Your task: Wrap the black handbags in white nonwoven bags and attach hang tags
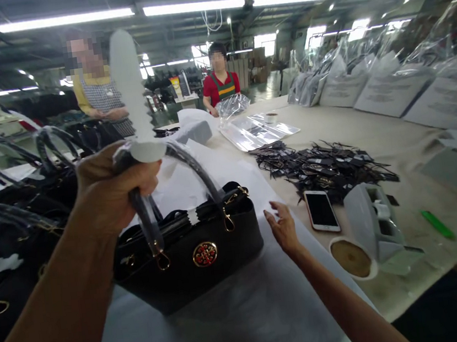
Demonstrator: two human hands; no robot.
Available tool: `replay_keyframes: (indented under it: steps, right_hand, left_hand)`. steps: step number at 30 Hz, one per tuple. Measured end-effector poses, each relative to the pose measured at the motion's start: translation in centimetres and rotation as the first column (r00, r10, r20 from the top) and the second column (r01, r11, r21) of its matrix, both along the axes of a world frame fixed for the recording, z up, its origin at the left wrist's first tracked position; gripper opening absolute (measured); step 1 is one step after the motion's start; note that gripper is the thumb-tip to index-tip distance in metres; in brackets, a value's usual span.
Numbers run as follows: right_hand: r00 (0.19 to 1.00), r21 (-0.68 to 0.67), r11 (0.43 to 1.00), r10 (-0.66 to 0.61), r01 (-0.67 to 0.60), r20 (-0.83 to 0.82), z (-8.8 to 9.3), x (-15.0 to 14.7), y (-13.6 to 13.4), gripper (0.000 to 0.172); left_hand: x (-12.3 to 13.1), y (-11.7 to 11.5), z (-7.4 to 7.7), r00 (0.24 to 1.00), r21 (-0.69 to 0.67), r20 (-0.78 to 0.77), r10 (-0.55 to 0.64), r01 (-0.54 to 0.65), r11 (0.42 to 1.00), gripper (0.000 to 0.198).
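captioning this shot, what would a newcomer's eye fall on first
The black handbag with its round gold-and-red emblem comes first, front and centre, its black handles gripped in the left hand. Just above that hand, a pale upright strip with a jagged edge stands out. Farther right, a tangled heap of small black pieces lies on the cream-coloured table.

I count one handbag (186, 273) in my grip (110, 191); other bags (56, 192) overlap, uncountable. One phone (322, 211), one tape dispenser (363, 221), two people (221, 87). Tags (324, 169): too many to tally.
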State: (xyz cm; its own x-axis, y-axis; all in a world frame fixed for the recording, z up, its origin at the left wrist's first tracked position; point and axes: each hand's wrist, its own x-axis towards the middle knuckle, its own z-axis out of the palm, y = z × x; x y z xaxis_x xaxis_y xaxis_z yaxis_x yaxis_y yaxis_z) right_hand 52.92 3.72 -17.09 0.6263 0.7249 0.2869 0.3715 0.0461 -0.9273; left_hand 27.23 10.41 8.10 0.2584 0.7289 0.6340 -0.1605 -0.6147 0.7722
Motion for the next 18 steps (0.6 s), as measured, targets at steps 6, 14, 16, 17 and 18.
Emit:
replay_keyframes:
  steps: [6,14,16,17,18]
  right_hand:
    - [0.971,0.019,0.971,0.238,-0.238,0.009,8.0,2.7,8.3,0.094]
    - [0.784,0.087,0.832,0.547,-0.548,-0.294,10.9,1.1,12.6,0.032]
    - [0.766,0.170,0.842,0.537,-0.511,-0.355,11.1,1.2,12.2,0.029]
    - [0.758,0.205,0.848,0.529,-0.489,-0.381,11.2,1.4,11.9,0.029]
    - [0.753,0.235,0.853,0.521,-0.466,-0.402,11.3,1.6,11.6,0.029]
  left_hand:
    - [-2.8,-3.9,-2.1,0.646,0.533,-0.181,0.741,-0.569,0.626,0.072]
    - [-0.2,-7.2,-8.4,0.520,0.772,-0.412,0.748,-0.235,0.590,0.047]
    - [1.3,-4.4,-8.6,0.430,0.685,-0.431,0.793,-0.416,0.598,0.045]
    - [2.0,-3.0,-8.4,0.395,0.630,-0.461,0.795,-0.485,0.607,0.043]
    - [2.6,-1.8,-8.2,0.361,0.582,-0.500,0.787,-0.533,0.614,0.041]
